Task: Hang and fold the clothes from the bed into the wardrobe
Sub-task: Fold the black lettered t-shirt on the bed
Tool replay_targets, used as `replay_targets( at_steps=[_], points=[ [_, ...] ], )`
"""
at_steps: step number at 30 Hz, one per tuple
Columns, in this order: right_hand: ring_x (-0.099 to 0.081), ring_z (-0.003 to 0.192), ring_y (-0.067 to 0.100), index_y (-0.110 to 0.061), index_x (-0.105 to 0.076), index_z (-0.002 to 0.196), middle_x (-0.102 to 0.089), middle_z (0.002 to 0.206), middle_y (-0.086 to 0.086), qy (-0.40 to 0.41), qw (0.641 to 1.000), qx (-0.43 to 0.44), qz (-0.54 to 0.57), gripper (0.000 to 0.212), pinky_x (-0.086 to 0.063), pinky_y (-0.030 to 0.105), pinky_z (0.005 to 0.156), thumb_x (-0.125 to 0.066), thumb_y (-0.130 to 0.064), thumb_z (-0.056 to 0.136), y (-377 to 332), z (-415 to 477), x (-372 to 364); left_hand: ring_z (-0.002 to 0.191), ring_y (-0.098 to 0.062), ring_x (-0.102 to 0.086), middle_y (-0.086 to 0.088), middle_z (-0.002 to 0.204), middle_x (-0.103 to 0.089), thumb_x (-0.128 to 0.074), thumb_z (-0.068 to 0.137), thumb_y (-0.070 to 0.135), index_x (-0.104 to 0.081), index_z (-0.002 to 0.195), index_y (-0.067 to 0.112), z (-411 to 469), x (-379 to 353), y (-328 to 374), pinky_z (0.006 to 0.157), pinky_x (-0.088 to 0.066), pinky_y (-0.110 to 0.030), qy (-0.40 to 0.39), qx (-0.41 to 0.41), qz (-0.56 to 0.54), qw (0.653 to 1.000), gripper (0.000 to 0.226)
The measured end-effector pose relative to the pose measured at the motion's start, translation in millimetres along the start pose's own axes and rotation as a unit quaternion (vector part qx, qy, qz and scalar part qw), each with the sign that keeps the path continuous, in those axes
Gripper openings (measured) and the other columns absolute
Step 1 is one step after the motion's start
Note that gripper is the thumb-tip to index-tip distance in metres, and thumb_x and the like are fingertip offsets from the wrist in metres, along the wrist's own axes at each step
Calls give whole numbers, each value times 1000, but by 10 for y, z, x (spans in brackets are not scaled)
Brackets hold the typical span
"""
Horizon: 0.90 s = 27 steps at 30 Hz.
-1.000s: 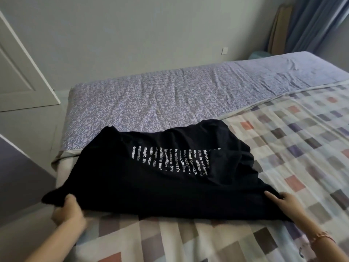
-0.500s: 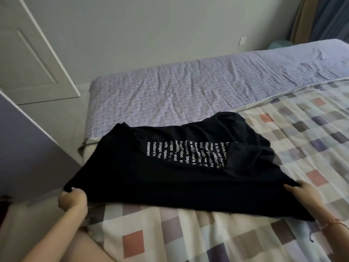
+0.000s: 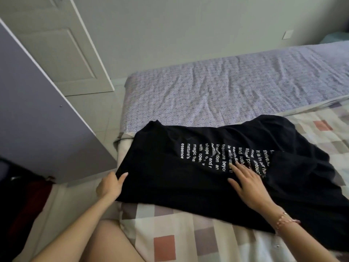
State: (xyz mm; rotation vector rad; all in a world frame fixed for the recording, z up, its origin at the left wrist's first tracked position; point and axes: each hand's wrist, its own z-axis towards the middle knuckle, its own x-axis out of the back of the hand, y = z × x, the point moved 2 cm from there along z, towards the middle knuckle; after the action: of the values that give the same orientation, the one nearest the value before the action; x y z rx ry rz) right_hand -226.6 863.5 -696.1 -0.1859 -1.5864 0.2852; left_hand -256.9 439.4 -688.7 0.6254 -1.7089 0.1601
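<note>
A black T-shirt with white printed text lies spread on the checked bedcover, near the bed's left edge. My left hand grips the shirt's left edge, thumb on top of the cloth. My right hand lies flat on the middle of the shirt with fingers straight, over the printed lines. A beaded bracelet sits on my right wrist. The open wardrobe door stands at the left.
A purple patterned sheet covers the far half of the bed. A white room door stands behind the wardrobe door. Dark and red things show low on the left. My bare knee is at the bottom edge.
My right hand let go of the shirt's right corner and moved left onto its middle, now flat. My left hand still holds the left edge. The view shifted right and closer.
</note>
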Motion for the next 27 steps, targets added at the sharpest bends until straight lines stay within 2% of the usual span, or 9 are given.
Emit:
replay_targets(
  at_steps=[5,9,11,13,16,18,20,24,27],
  points=[
    [-18,144,21,-24,-29,146,-21,155,3,-21,1000,-3,0,112,-7,32,115,23,-82,65,-77,20,-128,73,-35,-60,-13,72,-61,-48,95,29,-54,80,11,-113,165,-255,59,-40,-34,97,-90,-27,991,25],
    [-41,132,18,-18,-50,134,-44,143,2,-27,997,20,76,82,-22,23,108,-16,-73,85,-43,-24,-62,87,-35,-64,-27,86,-68,-55,92,21,-58,62,6,119,-74,-841,64,-36,-32,-110,-3,-1,994,33],
    [-55,114,13,-12,-60,121,-60,122,1,-2,981,-45,186,43,-33,11,95,-52,-43,91,161,76,175,88,-46,-62,-37,87,-63,-65,82,11,-54,53,4,401,-247,-690,69,-38,-36,-153,10,-48,987,32],
    [-61,96,18,-7,-64,108,-66,102,5,109,954,-121,253,21,-38,10,79,-62,-12,88,426,283,452,85,-51,-61,-39,80,-61,-79,65,29,-59,57,3,1114,-615,-759,76,-42,-43,-152,-26,-41,987,33],
    [-60,101,28,0,-61,111,-65,107,15,204,938,-205,193,23,-39,23,84,-55,-4,89,941,697,894,92,-36,-61,-35,86,-60,-71,43,80,-65,106,10,1718,-640,-292,97,-35,-61,12,-193,-118,974,94],
    [-54,113,34,-1,-56,121,-61,118,20,181,945,-235,136,30,-39,34,93,-49,-8,92,1252,1037,1057,85,-27,-62,-27,88,-65,-79,66,47,-69,101,16,1508,-260,481,83,-46,-60,35,-292,-91,951,47],
    [-47,123,35,-2,-49,130,-53,131,21,135,947,-266,119,37,-35,37,101,-43,-10,95,1457,1283,1104,86,-33,-66,-19,93,-70,-79,72,18,-70,98,5,909,192,1378,77,-50,-50,90,-391,-25,916,31],
    [-55,107,31,5,-57,115,-61,114,20,72,921,-356,142,43,-40,34,88,-51,-31,94,1684,1575,1021,121,-22,-52,-1,129,-57,-65,82,43,-52,131,19,896,89,2019,101,-36,-33,-28,-397,85,913,56],
    [-61,78,25,1,-67,88,-67,82,13,-13,886,-387,254,41,-48,35,75,-69,-39,80,1698,1648,1044,117,-10,-49,12,118,-56,-58,83,53,-51,119,32,933,52,2141,99,-36,-26,-78,-432,156,885,42]
  ],
)
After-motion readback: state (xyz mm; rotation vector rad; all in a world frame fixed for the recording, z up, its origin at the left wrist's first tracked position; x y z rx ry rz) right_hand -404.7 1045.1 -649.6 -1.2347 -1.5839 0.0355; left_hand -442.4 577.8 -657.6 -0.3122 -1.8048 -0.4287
